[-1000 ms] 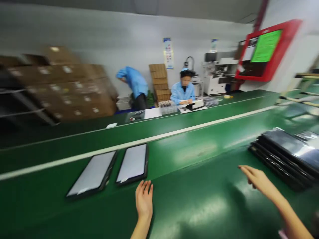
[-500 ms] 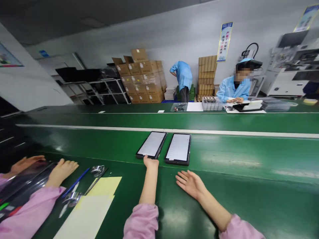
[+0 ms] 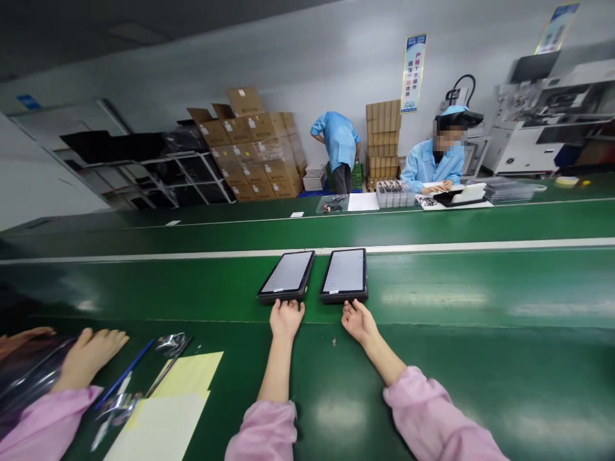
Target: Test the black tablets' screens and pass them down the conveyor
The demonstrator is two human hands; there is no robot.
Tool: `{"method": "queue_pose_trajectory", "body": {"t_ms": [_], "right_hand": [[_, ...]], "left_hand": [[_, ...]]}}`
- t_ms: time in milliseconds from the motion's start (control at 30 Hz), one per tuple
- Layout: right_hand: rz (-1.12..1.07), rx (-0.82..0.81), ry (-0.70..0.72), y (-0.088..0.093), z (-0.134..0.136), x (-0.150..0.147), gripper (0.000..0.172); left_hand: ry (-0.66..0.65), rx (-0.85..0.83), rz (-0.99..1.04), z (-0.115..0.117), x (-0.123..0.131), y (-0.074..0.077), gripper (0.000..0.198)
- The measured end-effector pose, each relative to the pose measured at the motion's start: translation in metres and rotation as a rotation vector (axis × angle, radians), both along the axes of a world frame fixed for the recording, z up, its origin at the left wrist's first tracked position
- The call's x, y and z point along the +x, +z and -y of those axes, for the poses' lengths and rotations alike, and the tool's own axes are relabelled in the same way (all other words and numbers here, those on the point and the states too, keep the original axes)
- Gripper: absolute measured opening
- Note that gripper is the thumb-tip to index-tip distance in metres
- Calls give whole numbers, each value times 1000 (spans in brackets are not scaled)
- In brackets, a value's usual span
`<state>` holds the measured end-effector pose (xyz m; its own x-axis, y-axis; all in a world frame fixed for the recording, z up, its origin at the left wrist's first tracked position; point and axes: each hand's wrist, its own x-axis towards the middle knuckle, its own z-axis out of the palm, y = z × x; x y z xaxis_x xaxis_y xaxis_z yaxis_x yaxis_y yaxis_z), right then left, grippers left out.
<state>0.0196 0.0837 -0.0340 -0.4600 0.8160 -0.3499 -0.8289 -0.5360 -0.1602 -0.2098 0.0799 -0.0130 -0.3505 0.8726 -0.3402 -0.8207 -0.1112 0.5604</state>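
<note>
Two thick, black-framed tablets with lit pale screens lie side by side on the green belt: the left tablet point(image 3: 288, 272) and the right tablet point(image 3: 344, 272). My left hand point(image 3: 287, 319) is at the near edge of the left tablet, fingers apart and not wrapped round it. At the near edge of the right tablet, my right hand point(image 3: 359, 321) is palm up with loosely bent, parted fingers. Whether the fingertips touch either tablet I cannot tell.
Yellow sheets point(image 3: 187, 374), a blue pen point(image 3: 125, 372) and tweezers-like tools lie on the left. Beside them a co-worker's hand point(image 3: 93, 355) rests on dark plastic-wrapped items. Across the belt, a person in blue point(image 3: 437, 160) sits near trays point(image 3: 394, 194); cartons point(image 3: 262, 157) stand behind.
My left hand's thumb has come off the left tablet's screen, and the hand has dropped back to its near edge. My right hand has moved forward to the right tablet's near edge.
</note>
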Motion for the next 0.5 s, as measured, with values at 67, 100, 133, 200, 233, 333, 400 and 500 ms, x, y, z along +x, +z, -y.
{"method": "queue_pose_trajectory", "body": {"t_ms": [67,100,133,200,233,333,400,500], "right_hand": [[0,37,14,1,5,6,19],[-2,54,14,2,8,11,21],[-5,71,9,4,13,18,23],[-9,103,-7,7,27,38,27],[-8,116,-15,8,36,51,30],[12,146,-11,10,79,98,46],[81,202,41,8,118,129,52],[260,281,173,-2,185,167,53]], "left_hand": [[-88,15,-11,9,8,5,11],[-134,13,-16,14,12,7,9],[-190,10,-20,20,18,8,10],[-341,4,-30,35,28,6,15],[-423,-3,-40,45,33,4,17],[-599,-51,-90,85,46,-10,21],[-656,-88,-128,122,55,-23,26],[-814,-100,-186,182,73,-42,43]]}}
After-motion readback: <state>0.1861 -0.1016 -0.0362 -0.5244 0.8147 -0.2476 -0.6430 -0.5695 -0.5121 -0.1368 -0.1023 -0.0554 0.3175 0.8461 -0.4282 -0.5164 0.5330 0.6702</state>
